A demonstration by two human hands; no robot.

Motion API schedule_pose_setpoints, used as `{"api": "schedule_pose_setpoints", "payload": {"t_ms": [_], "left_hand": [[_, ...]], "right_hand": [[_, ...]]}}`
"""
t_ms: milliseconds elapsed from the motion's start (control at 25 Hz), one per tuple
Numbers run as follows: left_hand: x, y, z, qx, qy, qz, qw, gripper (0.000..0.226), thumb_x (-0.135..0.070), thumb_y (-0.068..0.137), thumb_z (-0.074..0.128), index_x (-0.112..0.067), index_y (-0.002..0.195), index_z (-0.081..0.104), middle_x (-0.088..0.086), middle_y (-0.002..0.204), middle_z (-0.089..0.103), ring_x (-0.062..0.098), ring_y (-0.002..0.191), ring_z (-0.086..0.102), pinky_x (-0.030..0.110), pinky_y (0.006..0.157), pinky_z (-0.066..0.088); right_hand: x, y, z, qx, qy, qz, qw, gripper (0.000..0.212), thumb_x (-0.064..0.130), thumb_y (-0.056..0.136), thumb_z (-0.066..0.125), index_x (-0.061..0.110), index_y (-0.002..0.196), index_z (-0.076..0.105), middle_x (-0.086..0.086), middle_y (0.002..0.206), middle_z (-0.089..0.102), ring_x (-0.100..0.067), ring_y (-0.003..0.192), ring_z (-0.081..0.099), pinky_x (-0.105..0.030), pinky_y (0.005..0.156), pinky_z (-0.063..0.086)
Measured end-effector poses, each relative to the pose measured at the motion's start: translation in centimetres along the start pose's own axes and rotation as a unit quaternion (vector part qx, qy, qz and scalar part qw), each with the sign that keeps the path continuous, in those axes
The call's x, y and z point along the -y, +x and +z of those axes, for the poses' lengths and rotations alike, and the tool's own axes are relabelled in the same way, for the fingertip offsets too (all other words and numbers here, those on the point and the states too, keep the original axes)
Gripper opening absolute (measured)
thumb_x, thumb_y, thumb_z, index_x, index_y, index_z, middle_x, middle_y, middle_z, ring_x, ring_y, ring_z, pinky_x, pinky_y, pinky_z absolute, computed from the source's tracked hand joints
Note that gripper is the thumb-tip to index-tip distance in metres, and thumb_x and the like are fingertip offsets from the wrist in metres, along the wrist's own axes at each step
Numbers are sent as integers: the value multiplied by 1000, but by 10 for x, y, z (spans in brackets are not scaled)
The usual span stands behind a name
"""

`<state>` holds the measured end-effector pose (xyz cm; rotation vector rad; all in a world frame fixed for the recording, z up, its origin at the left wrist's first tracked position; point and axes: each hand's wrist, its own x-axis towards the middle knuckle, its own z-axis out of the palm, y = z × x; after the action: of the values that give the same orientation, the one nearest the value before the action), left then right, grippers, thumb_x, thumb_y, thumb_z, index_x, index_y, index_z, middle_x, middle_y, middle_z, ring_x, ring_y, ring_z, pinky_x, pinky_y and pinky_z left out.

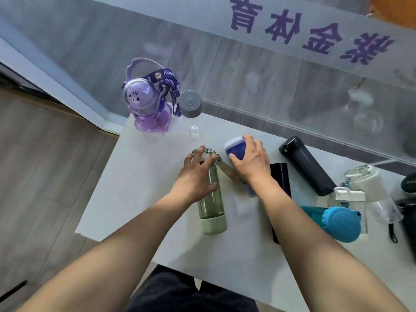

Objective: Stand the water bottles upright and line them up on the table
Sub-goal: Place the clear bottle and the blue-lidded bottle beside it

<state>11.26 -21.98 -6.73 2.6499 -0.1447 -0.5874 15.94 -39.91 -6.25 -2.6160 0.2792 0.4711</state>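
A green glass bottle (211,206) with a pale green base sleeve lies on the white table (139,176). My left hand (198,174) grips its upper part near the cap. My right hand (249,161) wraps a blue bottle with a white lid (235,147), lying beside the green one. At the far left corner a purple cartoon bottle (146,104) with a strap stands upright, and a clear bottle with a grey cap (190,104) stands next to it.
To the right lie a black flask (306,165), a dark navy bottle (280,176), a teal-lidded bottle (340,224), a clear white-capped bottle (350,194) and a white-lidded jar (364,179). A glass wall runs behind the table; its left edge drops to wooden floor.
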Motion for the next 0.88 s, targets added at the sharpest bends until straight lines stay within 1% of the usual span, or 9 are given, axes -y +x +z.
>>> {"api": "schedule_pose_setpoints", "payload": {"t_ms": [160,280,360,480,560,640,720,800,880], "left_hand": [[6,-19,5,-2,6,0,1000,81,-43,77,73,-37,148,33,5,163,7,33,145,16,40,118,25],[5,-17,3,22,43,-9,999,84,-50,75,71,-39,148,30,5,163,9,35,143,20,46,113,35],[1,-15,-8,10,53,-7,999,75,-50,78,68,-36,145,36,7,160,20,34,139,30,48,106,42],[-8,-11,-37,-192,15,56,980,43,-37,84,62,-21,124,60,7,131,55,33,110,54,46,85,53],[-11,-4,-67,-313,-7,84,946,34,-28,85,63,-16,117,63,8,120,59,31,102,53,43,85,50],[-13,10,-102,-379,4,81,922,44,-27,82,69,-15,123,59,11,125,54,31,109,49,40,92,46],[-13,29,-127,-372,32,60,926,66,-34,77,73,-20,137,50,12,139,45,32,122,44,42,100,44],[-6,47,-137,-285,46,46,956,81,-38,74,75,-29,147,38,10,152,34,34,133,38,46,105,41],[3,59,-136,-206,18,52,977,77,-30,76,75,-30,145,41,9,152,34,37,132,38,50,107,39]], "right_hand": [[3,12,8,25,-4,24,999,77,49,83,68,24,146,33,-15,132,50,-37,122,52,-43,104,40],[1,15,14,36,8,28,999,80,46,79,72,25,144,32,-15,128,52,-38,120,54,-43,102,42],[1,16,16,42,23,25,999,81,45,76,76,24,143,34,-15,127,52,-38,118,54,-43,102,42],[4,16,14,10,57,2,998,84,43,72,78,21,142,36,-13,127,51,-37,117,54,-42,102,42],[10,17,4,-19,112,-17,993,90,42,71,79,20,146,35,-11,130,50,-33,119,53,-42,104,42],[18,19,-9,-51,165,-35,984,96,42,67,80,21,149,34,-7,134,50,-29,123,52,-41,107,42],[26,21,-21,-83,191,-58,976,96,45,62,79,25,146,38,-1,136,54,-26,123,53,-41,107,43],[32,21,-28,-101,227,-80,965,86,43,61,81,31,139,45,8,131,59,-22,118,56,-41,103,46],[34,18,-30,-101,292,-90,947,76,35,64,85,36,130,48,16,123,62,-13,112,59,-38,98,50]]}}
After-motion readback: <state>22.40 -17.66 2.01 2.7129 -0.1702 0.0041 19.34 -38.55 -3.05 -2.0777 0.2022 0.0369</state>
